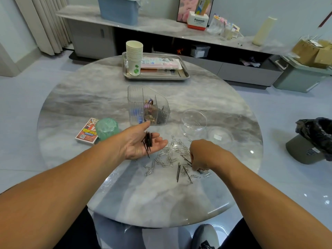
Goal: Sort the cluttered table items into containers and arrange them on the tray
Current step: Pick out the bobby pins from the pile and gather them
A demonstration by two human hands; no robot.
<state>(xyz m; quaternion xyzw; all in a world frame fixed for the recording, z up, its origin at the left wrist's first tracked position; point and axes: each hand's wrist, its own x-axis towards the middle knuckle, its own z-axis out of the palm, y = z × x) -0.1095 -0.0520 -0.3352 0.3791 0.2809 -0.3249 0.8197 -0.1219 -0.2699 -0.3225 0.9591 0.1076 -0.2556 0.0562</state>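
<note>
My left hand (138, 142) lies palm up with straight fingers, and a bunch of black hairpins (148, 141) rests on the palm. My right hand (202, 155) reaches down with curled fingers into a pile of silver paper clips (168, 156) mixed with loose black hairpins (178, 171); it seems to pinch one, though the fingertips are hidden. Behind my left hand stands a clear divided organizer (147, 106) holding small items. A clear round container (194, 121) and its lid (221, 136) sit to the right. The metal tray (185, 73) at the far side carries a stack of paper cups (134, 56) and flat packets.
A card box (86, 132) and a green wrapped ball (106, 128) lie at the table's left. The round marble table (154, 200) ends close to my legs. A black bin bag (318, 133) stands on the floor at the right, a cabinet behind.
</note>
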